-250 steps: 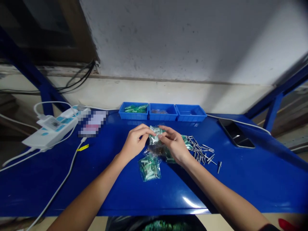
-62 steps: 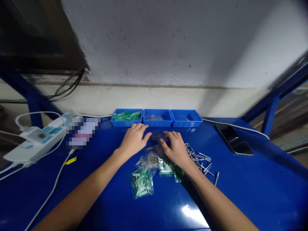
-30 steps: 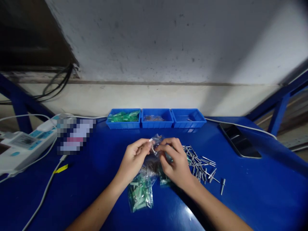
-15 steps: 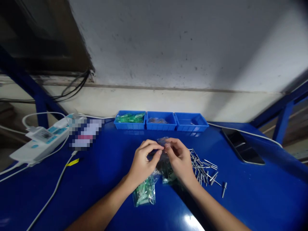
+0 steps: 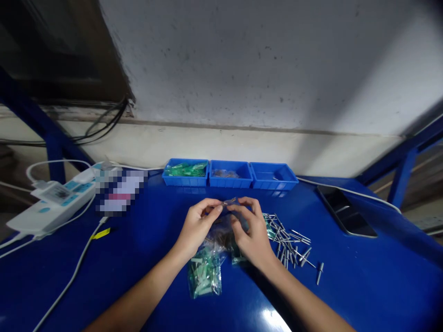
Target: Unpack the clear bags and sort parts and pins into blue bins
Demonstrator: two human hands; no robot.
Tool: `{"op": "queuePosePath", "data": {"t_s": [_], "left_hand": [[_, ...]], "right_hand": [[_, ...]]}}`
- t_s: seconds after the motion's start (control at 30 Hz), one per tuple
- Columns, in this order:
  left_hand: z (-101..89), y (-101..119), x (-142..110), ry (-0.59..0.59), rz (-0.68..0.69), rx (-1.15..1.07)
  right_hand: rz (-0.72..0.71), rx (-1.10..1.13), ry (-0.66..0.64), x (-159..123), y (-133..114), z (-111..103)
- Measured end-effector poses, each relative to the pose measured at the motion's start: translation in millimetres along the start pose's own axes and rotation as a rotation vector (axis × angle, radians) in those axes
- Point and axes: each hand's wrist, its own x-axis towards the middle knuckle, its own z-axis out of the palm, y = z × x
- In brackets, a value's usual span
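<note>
Over the middle of the table, a small clear plastic bag is stretched between my two hands. My left hand pinches its left end between thumb and fingers. At the other end, the curled fingers of my right hand grip the bag, with the thumb lower and a little apart. Beneath the hands lie more clear bags, partly hidden. A clear packet of green and white pieces lies below my left hand. Loose metal blind rivets are heaped beside my right hand.
Three blue bins stand by the wall: one with green packets, one with clear bags, one with a few small bits. A phone lies right. On the left are a power strip, cables and a yellow tag.
My hands have moved slightly apart, pulling the small bag out between them. The right fingers have opened out and its thumb has dropped away from the left fingertips.
</note>
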Motion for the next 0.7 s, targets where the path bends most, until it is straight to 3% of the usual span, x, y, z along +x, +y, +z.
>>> {"op": "queuePosePath", "data": {"t_s": [0.2, 0.3, 0.4, 0.6, 0.7], "left_hand": [[-0.5, -2.1, -5.0, -0.020, 0.357, 0.384], [-0.5, -1.2, -6.2, -0.046, 0.402, 0.455], [-0.6, -0.2, -4.7, -0.077, 0.308, 0.371], [-1.1, 4.0, -0.7, -0.083, -0.140, -0.076], [-3.2, 4.3, 1.0, -0.078, -0.116, -0.097]], "right_hand": [[0.250, 0.252, -0.112, 4.8, -5.3, -1.7], [0.274, 0.337, -0.100, 3.9, -3.5, 0.1], [0.174, 0.271, -0.073, 3.0, -0.3, 0.6], [-0.169, 0.057, -0.075, -1.3, 2.8, 0.0], [-0.178, 0.042, -0.097, -2.1, 2.7, 0.6]]}}
